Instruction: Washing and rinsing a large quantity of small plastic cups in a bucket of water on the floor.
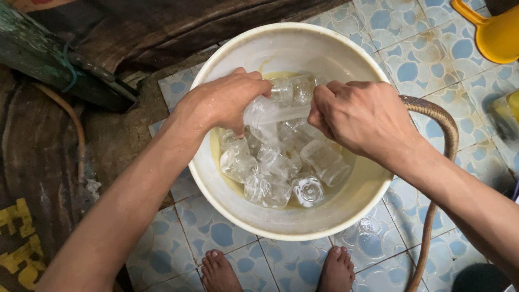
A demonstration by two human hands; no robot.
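Observation:
A white plastic bucket (281, 221) stands on the tiled floor and holds yellowish water with several clear plastic bottles (270, 173) floating in it. My left hand (224, 100) grips one clear bottle (275, 111) by its body, held sideways above the water. My right hand (359, 116) is closed on the other end of that same bottle. Both hands are wet.
A brownish hose (440, 121) curves over the bucket's right rim and runs down the blue-patterned tiles (416, 59). A yellow plastic container (497, 32) sits at the top right. My bare feet (221, 270) are below the bucket. Dark wood and wet ground lie to the left.

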